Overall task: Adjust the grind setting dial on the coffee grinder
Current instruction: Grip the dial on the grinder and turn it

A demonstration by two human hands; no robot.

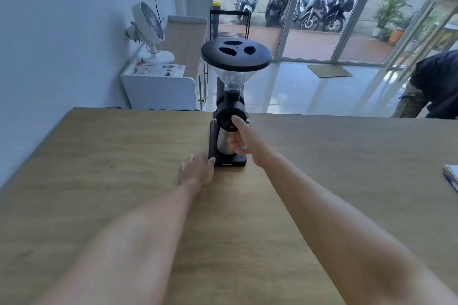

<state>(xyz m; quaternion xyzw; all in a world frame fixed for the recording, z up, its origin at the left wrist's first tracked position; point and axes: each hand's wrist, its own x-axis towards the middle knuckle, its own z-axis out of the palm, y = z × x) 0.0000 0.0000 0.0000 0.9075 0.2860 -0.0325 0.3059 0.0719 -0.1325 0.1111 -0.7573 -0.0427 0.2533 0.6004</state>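
Note:
A black coffee grinder stands upright near the far edge of the wooden table, with a clear hopper under a wide black lid. Its round black dial faces me on the front. My right hand reaches to the dial; the thumb lies on the dial's right face and the fingers curl below it, in front of the metal cup. My left hand lies flat on the table, fingers spread, its fingertips touching the left side of the grinder's base.
A notebook lies at the table's right edge. Beyond the table are a white fan on a low cabinet, a glass door with parked motorbikes outside, and a person in dark clothes bending at the right.

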